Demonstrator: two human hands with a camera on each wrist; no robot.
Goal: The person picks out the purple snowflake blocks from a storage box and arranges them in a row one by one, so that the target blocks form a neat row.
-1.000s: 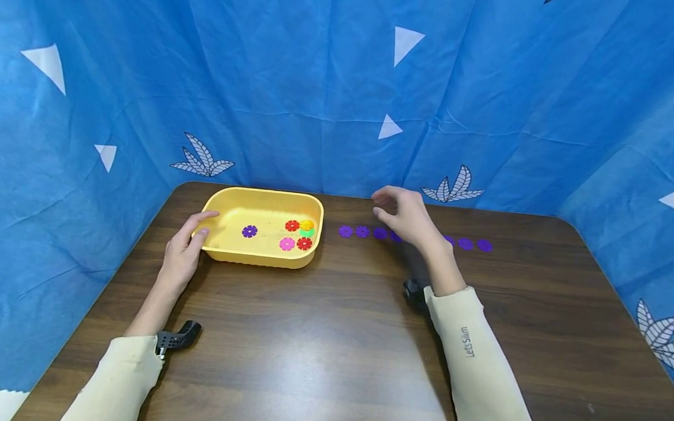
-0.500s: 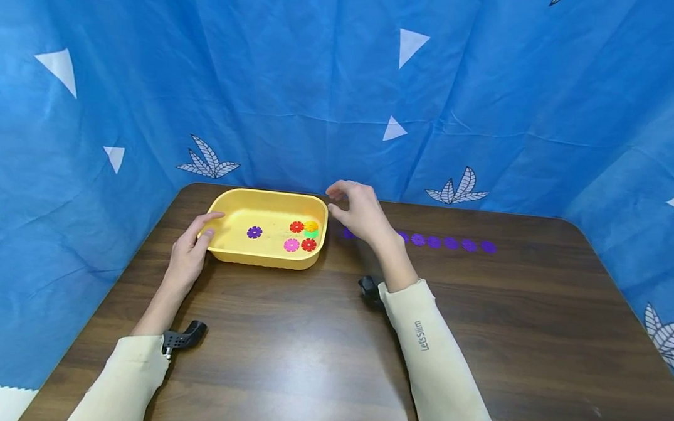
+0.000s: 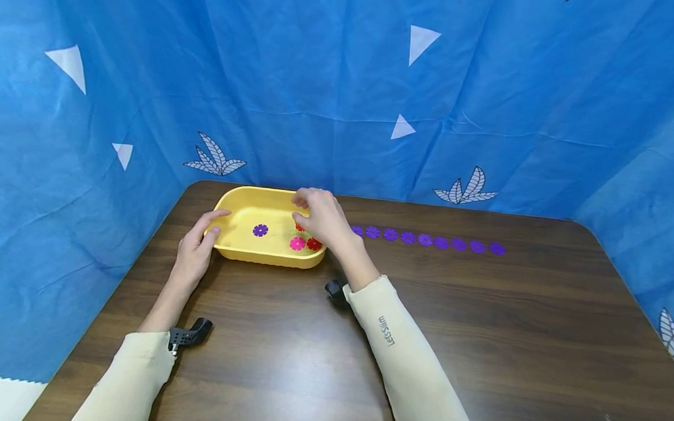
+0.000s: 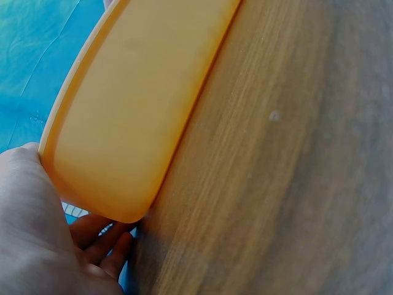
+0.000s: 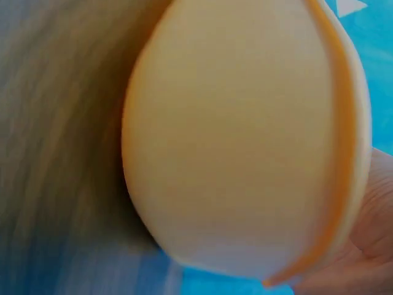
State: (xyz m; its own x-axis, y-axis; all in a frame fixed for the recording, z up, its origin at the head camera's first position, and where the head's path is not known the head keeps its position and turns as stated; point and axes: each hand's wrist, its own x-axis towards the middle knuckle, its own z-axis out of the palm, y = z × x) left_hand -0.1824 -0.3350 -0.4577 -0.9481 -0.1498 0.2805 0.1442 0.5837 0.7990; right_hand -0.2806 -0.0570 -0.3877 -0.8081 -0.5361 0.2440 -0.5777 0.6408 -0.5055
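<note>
A yellow plastic basin (image 3: 256,256) stands at the back left of the table. My left hand (image 3: 195,249) holds its left end, with thumb and index finger at the rim; in the left wrist view other fingers curl below the basin's end wall (image 4: 123,153). Over the basin's right end hovers my right hand (image 3: 326,219), thumb and fingers apart, nothing seen between them. Inside lie a purple snowflake disc (image 3: 260,230), a pink disc (image 3: 297,243) and a red disc (image 3: 313,243). Another red disc (image 3: 299,228) is partly covered by the right hand, which hides that corner.
A row of several purple snowflake discs (image 3: 424,239) runs along the brown table (image 3: 507,331) to the right of the basin. A blue cloth (image 3: 342,97) hangs behind the table and at both sides. Black wrist mounts (image 3: 192,333) stick out from the forearms.
My right hand has moved left from above the purple row to above the basin's right end. The left hand stays at the basin. The view has shifted slightly.
</note>
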